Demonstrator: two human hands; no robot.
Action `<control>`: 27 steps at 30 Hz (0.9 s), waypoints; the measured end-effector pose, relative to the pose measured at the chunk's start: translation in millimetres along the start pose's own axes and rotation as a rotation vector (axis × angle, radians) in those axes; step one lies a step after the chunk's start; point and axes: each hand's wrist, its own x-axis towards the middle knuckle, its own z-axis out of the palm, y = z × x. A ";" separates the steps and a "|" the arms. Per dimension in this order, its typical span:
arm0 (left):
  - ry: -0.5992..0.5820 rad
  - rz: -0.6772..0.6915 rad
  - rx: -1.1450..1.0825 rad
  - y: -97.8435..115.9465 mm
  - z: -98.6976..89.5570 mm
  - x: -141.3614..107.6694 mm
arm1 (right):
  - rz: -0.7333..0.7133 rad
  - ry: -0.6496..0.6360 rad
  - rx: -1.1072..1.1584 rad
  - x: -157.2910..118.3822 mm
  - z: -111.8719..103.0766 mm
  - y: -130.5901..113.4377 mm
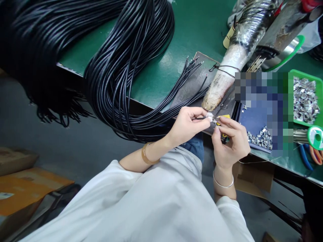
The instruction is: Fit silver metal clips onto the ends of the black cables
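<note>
Basically mid-piece, I'd judge. Left hand (191,121) has thumb and forefinger clamped on one black cable (200,118), held at the near table edge. Right hand (232,143) meets it from the right, fingertips bunched at thin strands by the cable's end; can't tell if they're actually pinching. Finish on that end: too small to read. Just beyond the hands: mouth of a foil-wrapped hose (219,84). Right of it, blue tray (252,117) with loose metal bits (262,139). Loose cable ends (188,69) lie over the grey board (183,90), some tips pale; can't say which are done. Left, a big cable bundle (121,87), so plenty probably left. Far right, green bin (320,94), well stocked with metal pieces.
</note>
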 end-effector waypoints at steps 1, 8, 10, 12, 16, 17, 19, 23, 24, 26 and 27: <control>-0.002 0.001 -0.008 0.4 0.0 -0.2 | 0.001 -0.002 0.004 0.7 -0.4 -0.7; -0.006 -0.002 -0.048 3.0 -1.1 0.4 | 0.007 -0.013 0.008 3.3 -1.4 -6.6; -0.012 0.000 -0.057 3.4 -1.8 0.9 | -0.004 -0.009 0.023 2.7 -1.4 -6.7; -0.025 -0.006 -0.055 3.5 -2.5 1.2 | -0.012 -0.017 0.015 1.7 -1.9 -5.7; -0.044 -0.023 -0.048 2.8 -2.3 1.3 | -0.017 -0.021 -0.035 0.1 -3.6 -2.5; -0.043 -0.024 -0.048 2.7 -1.8 1.3 | -0.019 -0.020 -0.040 0.0 -4.0 -1.8; -0.036 -0.017 -0.045 2.4 -0.7 1.2 | -0.023 -0.024 -0.042 0.2 -4.3 -0.9; -0.010 0.019 -0.011 1.9 1.3 -0.1 | -0.030 -0.020 -0.046 1.8 -3.4 -1.0; -0.002 0.026 -0.005 1.7 1.6 -0.6 | -0.035 -0.012 -0.054 2.4 -2.9 -1.4; 0.002 0.045 -0.001 1.1 1.9 -1.7 | -0.046 0.007 -0.069 3.5 -2.0 -2.6; -0.004 0.052 0.000 0.8 1.9 -2.1 | -0.049 0.016 -0.071 4.0 -1.7 -3.3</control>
